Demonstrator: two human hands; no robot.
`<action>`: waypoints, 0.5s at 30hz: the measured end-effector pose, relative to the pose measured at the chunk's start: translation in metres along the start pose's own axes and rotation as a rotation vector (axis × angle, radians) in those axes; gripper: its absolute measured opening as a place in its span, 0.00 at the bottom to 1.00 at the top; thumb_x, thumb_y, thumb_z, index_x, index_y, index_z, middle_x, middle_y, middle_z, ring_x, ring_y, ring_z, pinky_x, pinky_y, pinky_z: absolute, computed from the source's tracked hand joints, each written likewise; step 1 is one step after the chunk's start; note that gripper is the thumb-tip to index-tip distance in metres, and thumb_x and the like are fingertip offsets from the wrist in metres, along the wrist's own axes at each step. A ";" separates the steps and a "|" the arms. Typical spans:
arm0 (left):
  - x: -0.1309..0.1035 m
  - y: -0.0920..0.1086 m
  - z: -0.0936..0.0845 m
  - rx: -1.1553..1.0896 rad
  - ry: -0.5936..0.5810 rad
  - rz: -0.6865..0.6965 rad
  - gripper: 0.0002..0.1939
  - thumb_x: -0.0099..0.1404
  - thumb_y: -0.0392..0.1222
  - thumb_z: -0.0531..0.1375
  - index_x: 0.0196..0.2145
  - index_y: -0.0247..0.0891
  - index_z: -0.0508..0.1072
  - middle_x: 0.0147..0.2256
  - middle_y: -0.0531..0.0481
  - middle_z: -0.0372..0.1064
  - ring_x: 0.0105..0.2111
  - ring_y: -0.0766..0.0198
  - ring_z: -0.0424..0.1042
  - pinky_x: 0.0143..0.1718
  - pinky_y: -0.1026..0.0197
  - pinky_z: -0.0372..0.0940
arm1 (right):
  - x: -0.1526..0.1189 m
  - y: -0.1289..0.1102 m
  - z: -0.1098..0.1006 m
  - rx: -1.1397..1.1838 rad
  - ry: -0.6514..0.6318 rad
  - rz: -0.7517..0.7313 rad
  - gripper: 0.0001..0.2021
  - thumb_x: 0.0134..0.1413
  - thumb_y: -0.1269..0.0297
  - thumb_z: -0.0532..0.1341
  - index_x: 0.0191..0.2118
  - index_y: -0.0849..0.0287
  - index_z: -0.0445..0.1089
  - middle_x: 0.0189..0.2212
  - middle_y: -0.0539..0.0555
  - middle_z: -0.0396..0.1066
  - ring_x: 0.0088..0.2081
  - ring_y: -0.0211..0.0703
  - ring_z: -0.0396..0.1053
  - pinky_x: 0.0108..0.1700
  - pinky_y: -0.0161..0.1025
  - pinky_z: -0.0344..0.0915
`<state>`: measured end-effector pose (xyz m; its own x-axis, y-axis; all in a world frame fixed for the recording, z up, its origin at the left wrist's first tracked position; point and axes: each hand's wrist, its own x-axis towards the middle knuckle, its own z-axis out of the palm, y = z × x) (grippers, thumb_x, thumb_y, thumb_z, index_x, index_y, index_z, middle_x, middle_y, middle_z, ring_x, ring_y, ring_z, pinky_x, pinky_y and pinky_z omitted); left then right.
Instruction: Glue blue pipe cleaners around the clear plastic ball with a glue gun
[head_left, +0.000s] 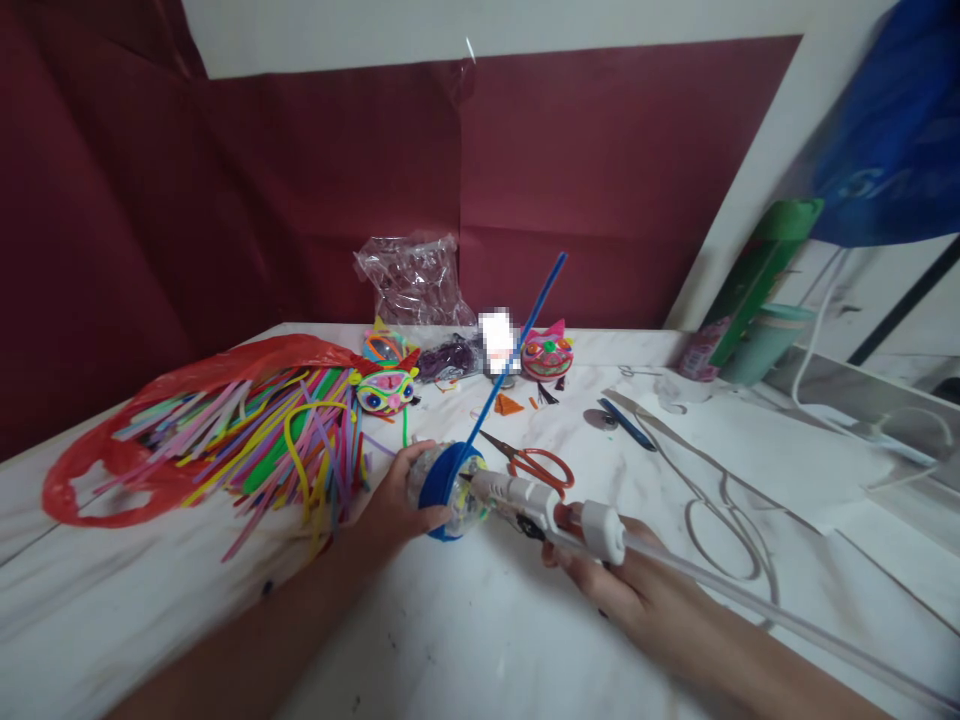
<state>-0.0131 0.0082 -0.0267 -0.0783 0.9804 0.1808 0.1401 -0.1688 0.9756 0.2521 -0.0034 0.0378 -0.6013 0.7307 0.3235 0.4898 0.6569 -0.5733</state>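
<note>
My left hand (405, 510) is closed around a clear, rounded plastic piece (471, 512) with a blue band wrapped across it. From that band a blue pipe cleaner (517, 350) sticks up and to the right, its far end free. My right hand (600, 560) grips a white hot glue gun (525, 498), whose nozzle touches or nearly touches the piece beside the blue band. A long, pale glue stick (750, 600) runs out of the gun's rear. Just behind the gun lie scissors (541, 468) with orange handles.
Many coloured pipe cleaners (262, 440) spill from a red plastic bag (97, 500) at left. Decorated animal heads, one multicoloured (385, 388) and one pink (548, 352), stand at the back. A blue cutter (628, 425), a white cord (731, 510) and white paper (780, 450) lie at right.
</note>
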 end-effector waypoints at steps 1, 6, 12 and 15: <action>0.000 0.000 0.000 -0.003 0.001 -0.002 0.38 0.42 0.40 0.69 0.52 0.40 0.62 0.50 0.43 0.68 0.50 0.46 0.69 0.48 0.50 0.67 | 0.000 0.001 0.001 0.002 0.006 0.000 0.16 0.59 0.60 0.48 0.30 0.57 0.70 0.24 0.52 0.71 0.25 0.41 0.68 0.27 0.35 0.66; 0.002 -0.003 -0.004 -0.030 0.002 -0.018 0.39 0.43 0.44 0.70 0.52 0.40 0.62 0.51 0.42 0.68 0.52 0.45 0.67 0.49 0.50 0.66 | 0.007 0.021 0.000 -0.001 0.110 0.068 0.15 0.58 0.58 0.49 0.29 0.58 0.68 0.22 0.51 0.69 0.24 0.41 0.67 0.25 0.35 0.64; 0.004 -0.001 -0.005 -0.075 0.058 -0.071 0.40 0.41 0.47 0.70 0.52 0.40 0.62 0.53 0.41 0.65 0.53 0.44 0.66 0.47 0.53 0.67 | 0.029 0.084 -0.019 -0.367 0.113 0.194 0.08 0.55 0.61 0.53 0.33 0.58 0.66 0.27 0.52 0.70 0.29 0.43 0.69 0.31 0.37 0.63; 0.000 0.007 -0.002 -0.118 0.077 -0.103 0.41 0.44 0.49 0.69 0.54 0.39 0.61 0.53 0.40 0.65 0.52 0.44 0.66 0.45 0.54 0.68 | 0.033 0.111 -0.025 -0.666 0.011 0.260 0.06 0.53 0.66 0.54 0.33 0.61 0.66 0.32 0.58 0.71 0.33 0.45 0.70 0.33 0.36 0.60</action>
<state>-0.0145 0.0073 -0.0198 -0.1622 0.9832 0.0841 0.0107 -0.0835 0.9964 0.3021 0.0979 0.0034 -0.4081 0.8786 0.2482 0.9000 0.4328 -0.0524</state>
